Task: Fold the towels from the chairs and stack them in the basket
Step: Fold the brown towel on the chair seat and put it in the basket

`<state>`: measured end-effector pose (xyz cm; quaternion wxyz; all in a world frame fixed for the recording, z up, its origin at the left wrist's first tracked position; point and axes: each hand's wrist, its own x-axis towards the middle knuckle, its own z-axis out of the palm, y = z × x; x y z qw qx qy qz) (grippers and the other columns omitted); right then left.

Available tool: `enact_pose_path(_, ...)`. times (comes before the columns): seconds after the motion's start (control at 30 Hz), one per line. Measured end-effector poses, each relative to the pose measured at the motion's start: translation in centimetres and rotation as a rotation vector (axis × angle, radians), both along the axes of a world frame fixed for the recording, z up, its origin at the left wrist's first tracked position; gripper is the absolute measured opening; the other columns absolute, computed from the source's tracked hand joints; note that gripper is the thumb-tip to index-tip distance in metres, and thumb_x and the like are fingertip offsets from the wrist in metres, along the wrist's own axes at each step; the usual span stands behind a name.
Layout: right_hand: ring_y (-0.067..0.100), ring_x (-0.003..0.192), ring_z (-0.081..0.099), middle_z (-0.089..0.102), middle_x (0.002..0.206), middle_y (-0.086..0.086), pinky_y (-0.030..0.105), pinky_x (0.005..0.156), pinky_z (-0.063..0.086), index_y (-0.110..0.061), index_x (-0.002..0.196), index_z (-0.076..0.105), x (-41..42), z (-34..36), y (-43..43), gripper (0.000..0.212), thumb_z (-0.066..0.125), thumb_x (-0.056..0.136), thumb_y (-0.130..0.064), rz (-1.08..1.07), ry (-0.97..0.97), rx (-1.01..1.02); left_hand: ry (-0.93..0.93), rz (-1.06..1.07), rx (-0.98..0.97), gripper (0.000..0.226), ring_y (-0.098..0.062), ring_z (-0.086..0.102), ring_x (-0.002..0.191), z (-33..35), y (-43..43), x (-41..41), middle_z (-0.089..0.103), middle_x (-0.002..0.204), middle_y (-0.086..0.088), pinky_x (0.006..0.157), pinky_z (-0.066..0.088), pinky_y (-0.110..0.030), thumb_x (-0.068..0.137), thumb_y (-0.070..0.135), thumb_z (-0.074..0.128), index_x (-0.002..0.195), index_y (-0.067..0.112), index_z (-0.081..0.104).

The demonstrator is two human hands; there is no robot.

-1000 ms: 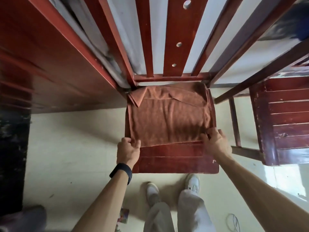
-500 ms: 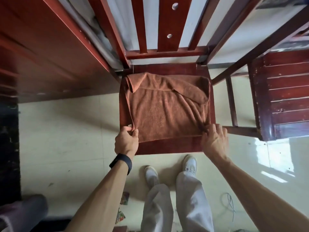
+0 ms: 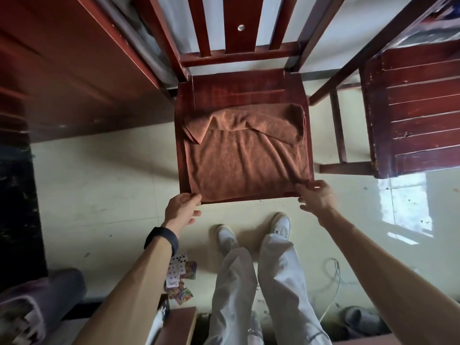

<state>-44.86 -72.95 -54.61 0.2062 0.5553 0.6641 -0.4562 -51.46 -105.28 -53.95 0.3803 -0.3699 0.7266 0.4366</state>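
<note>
1. A brown towel (image 3: 239, 168) lies rumpled on a red wooden chair seat (image 3: 239, 90), its far edge folded over.
2. The left hand (image 3: 183, 207) pinches the near-left corner; the right hand (image 3: 317, 197) pinches the near-right corner.

A towel (image 3: 239, 165) lies on the near half of a chair seat (image 3: 239, 90), the chair back rising at 12 o'clock. The left hand (image 3: 183, 210) pinches the towel's 7 o'clock corner and the right hand (image 3: 317, 199) its 5 o'clock corner. A second chair (image 3: 418, 115) stands at 3 o'clock. Playing cards (image 3: 179, 272) (on the floor) lie at 7 o'clock.
</note>
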Motion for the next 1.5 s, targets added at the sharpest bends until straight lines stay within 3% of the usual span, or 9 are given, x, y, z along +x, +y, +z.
enact_pose_path(0.2,0.014,0.067,0.061,0.068,0.087,0.008,0.026,0.055,0.054,-0.008,0.099,0.068,-2.3,2.1,0.5,0.012,0.070,0.089,-0.016,-0.058,-0.057,-0.176,0.040,0.028,0.033,0.011,-0.016,0.070,0.070,1.8,1.5,-2.6,0.073,0.097,-0.001,0.064,0.046,-0.028,0.096,0.031,0.062,0.087,0.026,0.058)
enact_pose_path(0.37,0.015,0.068,0.064,0.066,0.082,0.000,0.026,0.059,0.052,-0.020,0.090,0.063,-9.6,7.9,1.6,0.010,0.059,0.099,-0.019,-0.137,0.438,-0.260,0.292,0.448,0.348,0.010,-0.025,0.075,0.093,5.8,1.6,-8.7,0.064,0.114,-0.004,0.081,0.056,-0.034,0.096,0.022,0.054,0.104,0.019,0.059)
enact_pose_path(0.43,0.017,0.071,0.064,0.067,0.078,-0.002,0.028,0.061,0.053,-0.021,0.088,0.063,-10.8,8.6,2.2,0.012,0.058,0.099,-0.021,-0.134,0.517,-0.255,0.326,0.488,0.338,0.011,-0.023,0.074,0.095,6.8,2.0,-9.3,0.068,0.114,-0.004,0.080,0.056,-0.033,0.095,0.024,0.055,0.104,0.021,0.060)
enact_pose_path(0.67,0.024,0.074,0.070,0.072,0.079,0.005,0.035,0.075,0.059,-0.016,0.086,0.072,-4.6,2.0,2.8,0.011,0.069,0.087,-0.027,0.149,0.041,0.097,-0.024,0.186,-0.060,0.011,-0.017,0.065,0.084,0.3,3.2,-2.9,0.067,0.089,0.001,0.075,0.055,-0.035,0.090,0.030,0.067,0.097,0.021,0.068)
enact_pose_path(0.87,0.030,0.076,0.074,0.074,0.083,0.003,0.047,0.074,0.062,-0.030,0.077,0.060,-2.3,-3.0,2.9,0.019,0.073,0.066,-0.038,-0.012,-0.035,0.066,0.058,0.076,-0.316,0.031,-0.029,0.074,0.079,-2.7,3.2,-1.4,0.075,0.081,-0.009,0.076,0.062,-0.044,0.067,0.047,0.074,0.059,0.019,0.062)
enact_pose_path(1.03,0.029,0.082,0.073,0.071,0.083,0.002,0.046,0.075,0.061,-0.028,0.077,0.058,-3.3,-2.0,2.1,0.015,0.073,0.075,-0.030,0.004,0.016,0.119,0.123,0.052,-0.359,0.029,-0.032,0.073,0.071,-3.1,3.5,-1.3,0.073,0.069,-0.009,0.069,0.062,-0.045,0.062,0.049,0.074,0.064,0.020,0.069)
enact_pose_path(1.23,0.030,0.087,0.069,0.065,0.081,0.001,0.046,0.081,0.059,-0.025,0.082,0.055,-3.6,-1.3,1.3,0.019,0.071,0.077,-0.034,0.042,-0.097,0.180,0.070,0.061,-0.380,0.039,-0.035,0.071,0.089,-2.9,4.9,-2.0,0.075,0.089,-0.011,0.081,0.060,-0.040,0.069,0.048,0.068,0.087,0.015,0.075)
enact_pose_path(1.37,0.033,0.080,0.071,0.071,0.086,0.006,0.044,0.079,0.061,-0.030,0.087,0.058,-3.2,-2.0,1.1,0.021,0.061,0.074,-0.046,0.118,-0.127,0.195,0.138,0.024,-0.424,0.018,-0.034,0.065,0.102,-1.5,6.9,-2.3,0.072,0.105,-0.010,0.083,0.050,-0.033,0.086,0.030,0.069,0.099,0.016,0.070)
enact_pose_path(1.5,0.030,0.087,0.069,0.071,0.092,0.006,0.043,0.081,0.059,-0.026,0.094,0.063,-3.5,-1.4,0.2,0.016,0.065,0.082,-0.036,0.043,-0.061,0.187,0.245,0.037,-0.363,0.016,-0.024,0.066,0.086,-1.5,7.1,-1.9,0.073,0.094,-0.003,0.084,0.054,-0.034,0.081,0.031,0.068,0.093,0.022,0.063)
